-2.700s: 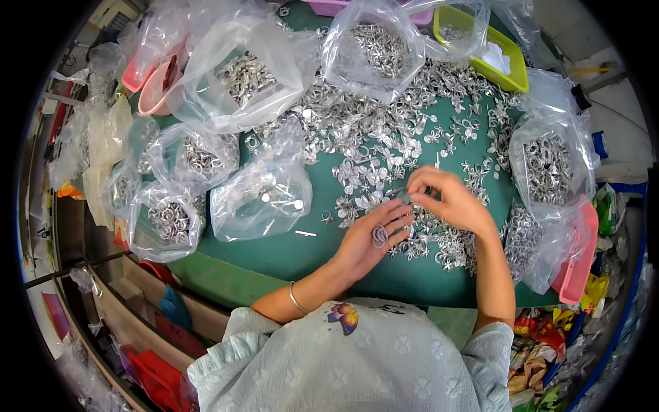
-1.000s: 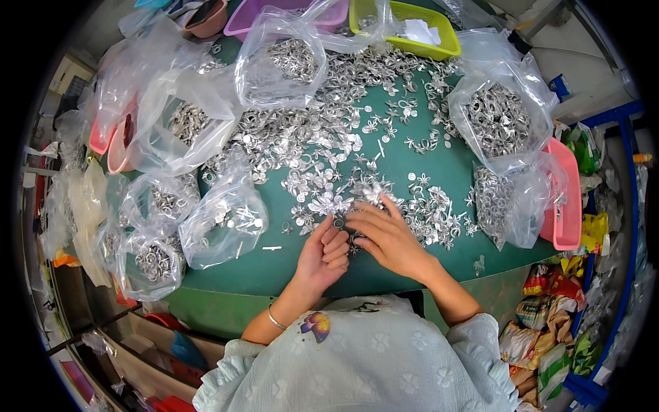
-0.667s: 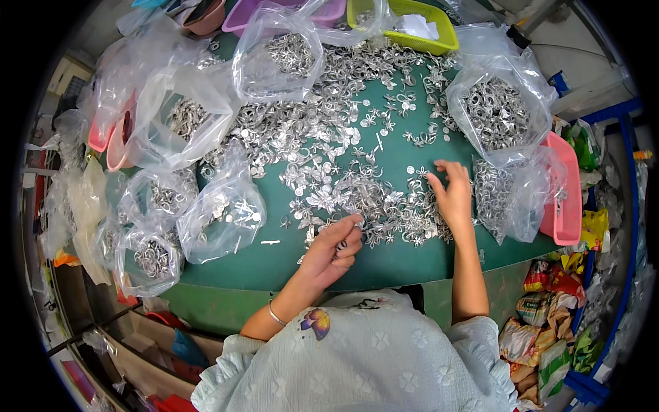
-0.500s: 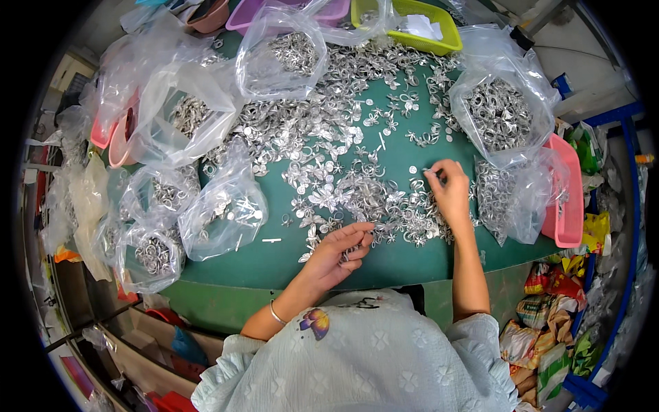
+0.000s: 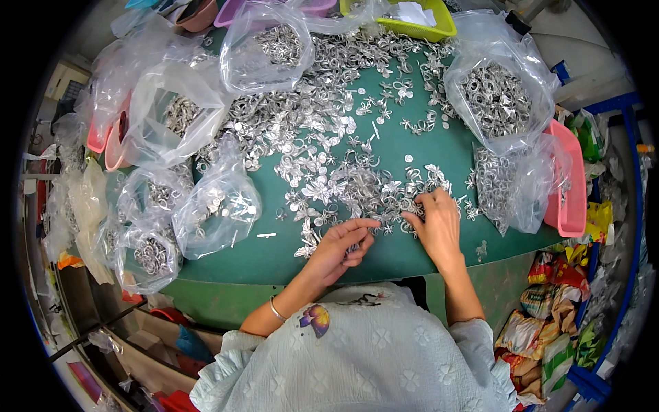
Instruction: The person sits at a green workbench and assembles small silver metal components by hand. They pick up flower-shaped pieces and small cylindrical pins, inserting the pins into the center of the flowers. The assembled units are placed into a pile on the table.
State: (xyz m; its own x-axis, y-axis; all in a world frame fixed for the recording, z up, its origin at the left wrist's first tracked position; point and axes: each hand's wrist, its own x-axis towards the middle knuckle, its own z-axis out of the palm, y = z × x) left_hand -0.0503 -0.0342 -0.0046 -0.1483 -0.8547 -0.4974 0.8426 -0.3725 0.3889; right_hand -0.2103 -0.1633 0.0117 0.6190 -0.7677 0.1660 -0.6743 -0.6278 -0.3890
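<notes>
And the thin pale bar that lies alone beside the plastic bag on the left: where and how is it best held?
I would probably pinch the thin pale bar across its middle, by its two long edges, coming down from the right, where the left hand is. It lies flat and sideways, with the clear plastic bag close on its left.

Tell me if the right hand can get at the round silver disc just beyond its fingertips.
Likely yes: the silver disc lies apart on the green tabletop, with only low metal pieces between it and the right hand.
</notes>
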